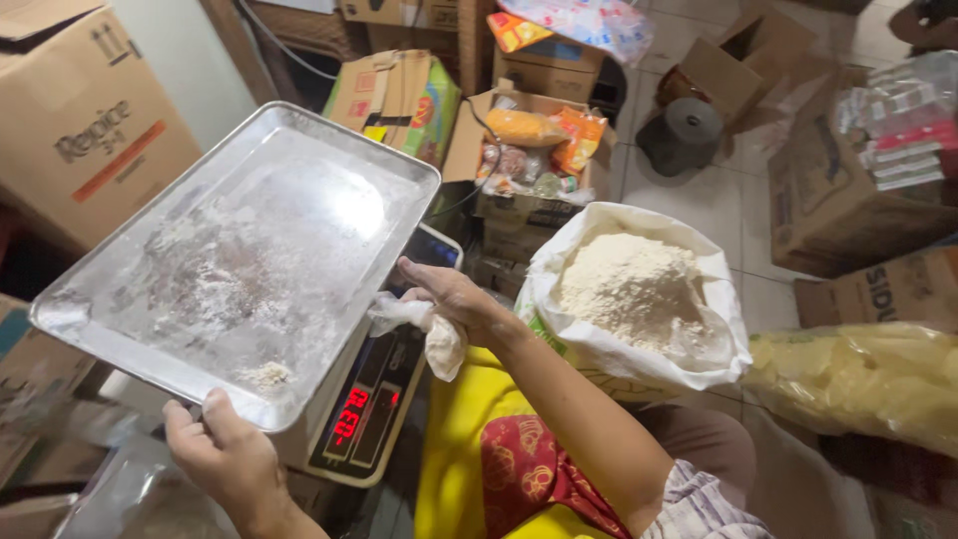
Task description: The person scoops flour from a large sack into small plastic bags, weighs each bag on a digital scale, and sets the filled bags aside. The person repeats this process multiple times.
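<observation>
My left hand grips the near edge of a large metal tray, which is tilted up and dusted with flour. A small heap of flour lies near its lower edge. My right hand holds a crumpled white cloth against the tray's right edge. Under the tray stands a digital scale with red lit digits. To the right stands an open white sack of flour.
Cardboard boxes stand all around: a big one at the left, an open one with snack packets at the back, more at the right. A clear bag of yellow goods lies at the right. A grey roll sits on the tiled floor.
</observation>
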